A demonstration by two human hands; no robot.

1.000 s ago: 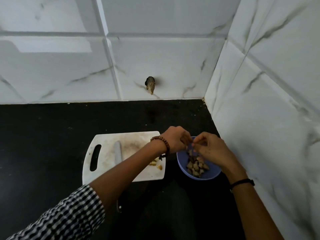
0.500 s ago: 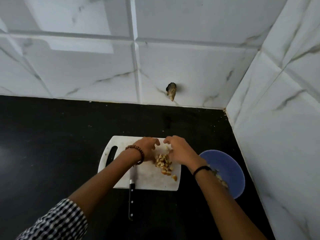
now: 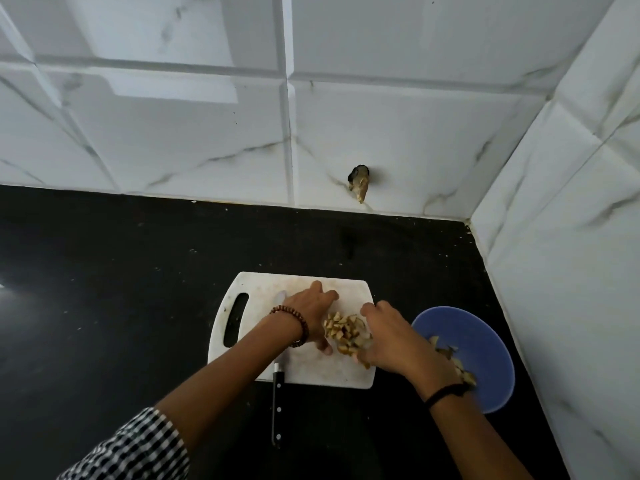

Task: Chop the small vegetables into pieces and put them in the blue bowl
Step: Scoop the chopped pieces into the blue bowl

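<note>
Two hands back at the cutting board [image 3: 263,296], lower centre | a second ago I saw both over the blue bowl [image 3: 485,341], lower right | left hand [image 3: 310,315] spread, right hand [image 3: 388,336] cupped against the chopped pieces [image 3: 343,329] between them, grip unclear | another scoop likely due

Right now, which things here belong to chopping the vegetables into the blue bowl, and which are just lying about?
In the job: chopped pieces, white cutting board, knife, blue bowl, left hand and right hand either side of the pile.

Just there: brownish lump on the tiled wall, black counter.
</note>
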